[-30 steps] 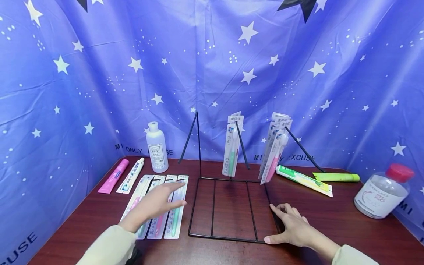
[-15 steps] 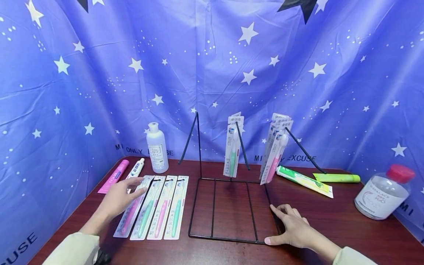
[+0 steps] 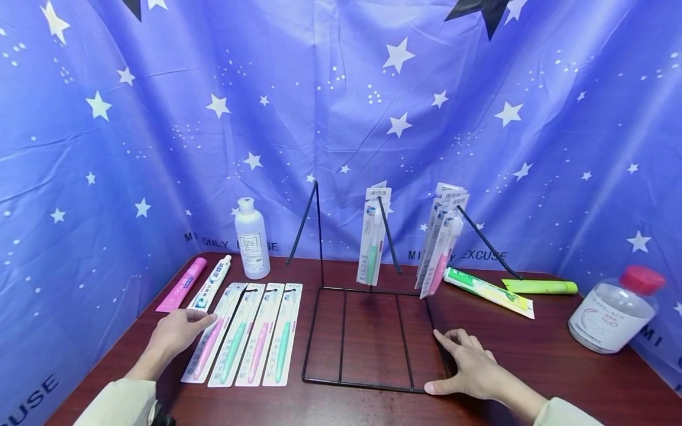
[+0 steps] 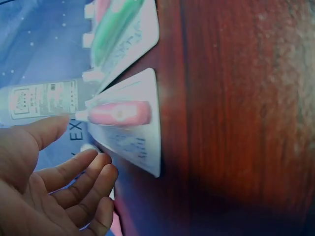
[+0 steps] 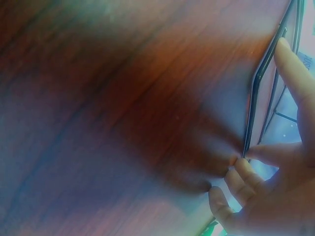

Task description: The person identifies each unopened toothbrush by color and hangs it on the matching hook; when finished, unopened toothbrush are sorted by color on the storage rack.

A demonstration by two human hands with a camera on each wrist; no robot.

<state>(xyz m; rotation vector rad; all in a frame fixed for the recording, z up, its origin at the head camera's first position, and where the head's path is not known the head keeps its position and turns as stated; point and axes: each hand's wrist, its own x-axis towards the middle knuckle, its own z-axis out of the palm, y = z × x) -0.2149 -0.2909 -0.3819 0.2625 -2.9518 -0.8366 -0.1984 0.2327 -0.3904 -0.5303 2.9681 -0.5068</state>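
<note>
My left hand (image 3: 178, 332) is at the left edge of the leftmost packaged toothbrush (image 3: 210, 346), a pink one. In the left wrist view its fingers (image 4: 96, 179) are loosely bent, with a gap between thumb and fingers and nothing in it; whether they touch the card is unclear. Three more packaged toothbrushes (image 3: 256, 346), green and pink, lie flat beside it in a row. My right hand (image 3: 469, 365) rests on the front right corner of a black wire rack (image 3: 375, 387), thumb on the front rail and forefinger on the side rail, both fairly straight.
Packaged toothbrushes hang on the rack's middle hook (image 3: 391, 236) and right hook (image 3: 487, 239); the left hook (image 3: 301, 228) is bare. Toothpaste tubes (image 3: 487, 291) and a white bottle (image 3: 252, 239) stand or lie around. A red-capped bottle (image 3: 613, 316) is at far right.
My left hand has moved left from above the toothbrush row, then down and nearer to the leftmost package's edge. The right hand stays at the rack's corner.
</note>
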